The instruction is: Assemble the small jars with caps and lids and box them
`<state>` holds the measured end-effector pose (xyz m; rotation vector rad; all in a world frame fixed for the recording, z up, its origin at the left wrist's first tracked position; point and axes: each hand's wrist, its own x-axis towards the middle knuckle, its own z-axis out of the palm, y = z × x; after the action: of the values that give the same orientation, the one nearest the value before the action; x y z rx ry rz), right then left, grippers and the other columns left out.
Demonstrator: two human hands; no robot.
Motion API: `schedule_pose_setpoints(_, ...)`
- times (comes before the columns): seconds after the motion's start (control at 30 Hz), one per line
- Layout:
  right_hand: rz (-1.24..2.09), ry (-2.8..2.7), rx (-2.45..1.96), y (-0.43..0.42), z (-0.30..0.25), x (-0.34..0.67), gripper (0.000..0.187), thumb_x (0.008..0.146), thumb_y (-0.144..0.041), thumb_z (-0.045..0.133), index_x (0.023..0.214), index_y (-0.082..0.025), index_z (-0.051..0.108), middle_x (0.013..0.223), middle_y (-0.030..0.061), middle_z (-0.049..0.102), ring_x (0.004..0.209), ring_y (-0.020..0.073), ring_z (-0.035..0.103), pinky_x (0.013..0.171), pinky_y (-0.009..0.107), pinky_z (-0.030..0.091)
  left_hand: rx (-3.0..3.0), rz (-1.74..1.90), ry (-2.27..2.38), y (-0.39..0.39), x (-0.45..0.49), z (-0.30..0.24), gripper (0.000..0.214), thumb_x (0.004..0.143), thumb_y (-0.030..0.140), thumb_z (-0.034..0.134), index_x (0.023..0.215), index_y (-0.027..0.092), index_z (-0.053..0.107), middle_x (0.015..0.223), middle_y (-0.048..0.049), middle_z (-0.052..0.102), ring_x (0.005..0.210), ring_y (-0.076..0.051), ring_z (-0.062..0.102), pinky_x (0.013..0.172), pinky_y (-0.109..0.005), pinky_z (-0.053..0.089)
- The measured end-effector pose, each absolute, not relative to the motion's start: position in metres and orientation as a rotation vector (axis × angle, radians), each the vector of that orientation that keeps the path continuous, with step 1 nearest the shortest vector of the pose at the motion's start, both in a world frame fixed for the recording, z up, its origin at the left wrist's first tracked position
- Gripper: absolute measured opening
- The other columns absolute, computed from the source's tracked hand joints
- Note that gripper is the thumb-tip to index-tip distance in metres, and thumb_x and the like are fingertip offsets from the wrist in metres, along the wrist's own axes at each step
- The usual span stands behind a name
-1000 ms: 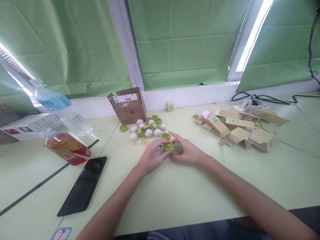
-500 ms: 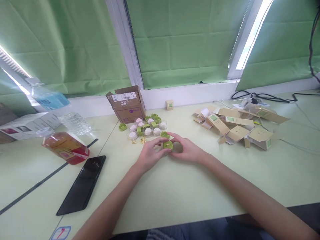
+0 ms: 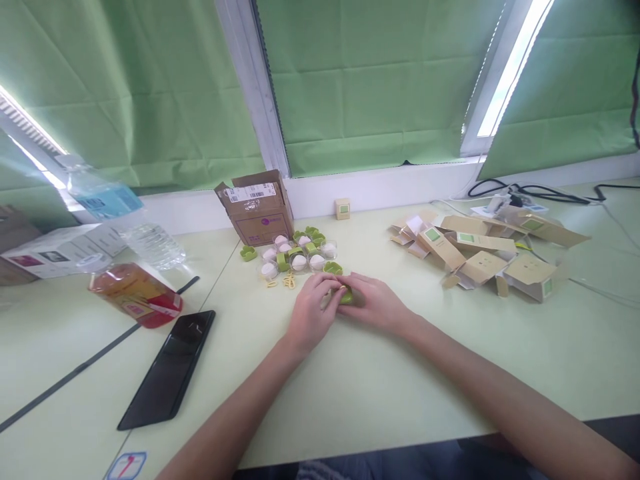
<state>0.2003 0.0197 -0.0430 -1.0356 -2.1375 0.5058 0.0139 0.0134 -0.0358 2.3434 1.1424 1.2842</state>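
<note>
My left hand (image 3: 314,311) and my right hand (image 3: 374,301) meet at the middle of the pale green table (image 3: 380,380). Both close their fingers round a small green cap-shaped piece (image 3: 346,296), which is mostly hidden between them. Just beyond the hands lies a cluster of small clear cups with white contents and green pieces (image 3: 299,252). A few small yellow clips (image 3: 287,281) lie beside that cluster.
A small open brown shipping box (image 3: 257,208) stands behind the cluster. A pile of tan folded cartons (image 3: 487,251) lies at the right. At left lie a black phone (image 3: 170,367), a bottle of orange liquid (image 3: 134,293), a water bottle (image 3: 117,212) and a white box (image 3: 55,250). Cables (image 3: 540,193) run at the back right.
My hands have closed in over the green piece, so it shows less than before. The piece sits lower, nearer the table.
</note>
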Motion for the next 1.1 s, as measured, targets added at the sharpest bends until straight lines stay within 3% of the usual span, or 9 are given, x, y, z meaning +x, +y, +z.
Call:
schedule_pose_setpoints(0.1, 0.491, -2.21, -0.956, 0.019, -0.039, 0.201, 0.036, 0.098, -0.047, 0.061, 0.127, -0.027, 0.066, 0.115, 0.0074, 0.073, 0.103, 0.0246, 0.071, 0.09, 0.038, 0.057, 2.424, 1.296, 1.104, 0.014, 0.013, -0.034, 0.015, 0.101, 0.024, 0.054, 0.094, 0.021, 0.066, 0.103, -0.0071, 0.072, 0.1, -0.021, 0.067, 0.089, -0.037, 0.053)
schedule_pose_setpoints(0.3, 0.45, -2.25, -0.891, 0.02, -0.039, 0.202, 0.04, 0.101, -0.045, 0.056, 0.136, -0.028, 0.06, 0.137, 0.0077, 0.066, 0.127, 0.027, 0.062, 0.106, 0.043, 0.053, 2.498, 1.264, 1.153, 0.015, 0.012, -0.033, 0.013, 0.102, 0.021, 0.052, 0.093, 0.021, 0.063, 0.097, -0.006, 0.072, 0.093, -0.02, 0.065, 0.084, -0.036, 0.049)
schedule_pose_setpoints(0.63, 0.359, -2.265, -0.883, 0.025, -0.046, 0.202, 0.046, 0.1, -0.048, 0.058, 0.142, -0.029, 0.057, 0.142, 0.0089, 0.064, 0.134, 0.0281, 0.059, 0.119, 0.05, 0.043, 2.487, 1.229, 1.188, 0.016, 0.01, -0.032, 0.017, 0.102, 0.026, 0.051, 0.089, 0.021, 0.06, 0.091, -0.0054, 0.068, 0.087, -0.02, 0.061, 0.079, -0.035, 0.048)
schedule_pose_setpoints(0.73, 0.357, -2.313, -0.846, 0.027, -0.039, 0.207, 0.053, 0.096, -0.053, 0.063, 0.143, -0.03, 0.057, 0.14, 0.008, 0.065, 0.132, 0.0287, 0.06, 0.119, 0.053, 0.042, 2.401, 1.18, 1.123, 0.016, 0.007, -0.03, 0.009, 0.1, 0.028, 0.056, 0.1, 0.022, 0.062, 0.104, -0.0073, 0.068, 0.096, -0.021, 0.062, 0.082, -0.035, 0.05)
schedule_pose_setpoints(0.83, 0.264, -2.279, -0.829, 0.03, -0.026, 0.225, 0.061, 0.089, -0.058, 0.07, 0.14, -0.027, 0.061, 0.138, 0.0098, 0.066, 0.129, 0.0318, 0.061, 0.118, 0.055, 0.042, 2.379, 1.049, 1.141, 0.016, 0.002, -0.029, 0.033, 0.093, 0.038, 0.068, 0.121, 0.023, 0.059, 0.114, -0.009, 0.068, 0.102, -0.025, 0.064, 0.085, -0.037, 0.053)
schedule_pose_setpoints(0.97, -0.029, -1.959, -1.078, 0.039, -0.009, 0.266, 0.032, 0.098, -0.044, 0.058, 0.119, -0.026, 0.073, 0.122, 0.0121, 0.072, 0.119, 0.0333, 0.064, 0.11, 0.054, 0.046, 2.288, 0.908, 1.217, 0.017, -0.003, -0.031, 0.049, 0.087, 0.046, 0.074, 0.128, 0.024, 0.057, 0.112, -0.0067, 0.071, 0.103, -0.027, 0.067, 0.087, -0.04, 0.054)
schedule_pose_setpoints(1.1, -0.374, -1.582, -1.594, 0.054, -0.01, 0.307, 0.039, 0.099, -0.044, 0.047, 0.119, -0.018, 0.069, 0.131, 0.0188, 0.063, 0.125, 0.0383, 0.055, 0.105, 0.058, 0.041, 2.203, 0.909, 1.182, 0.021, -0.005, -0.031, 0.041, 0.086, 0.046, 0.075, 0.119, 0.025, 0.063, 0.111, -0.005, 0.072, 0.101, -0.025, 0.068, 0.087, -0.039, 0.055)
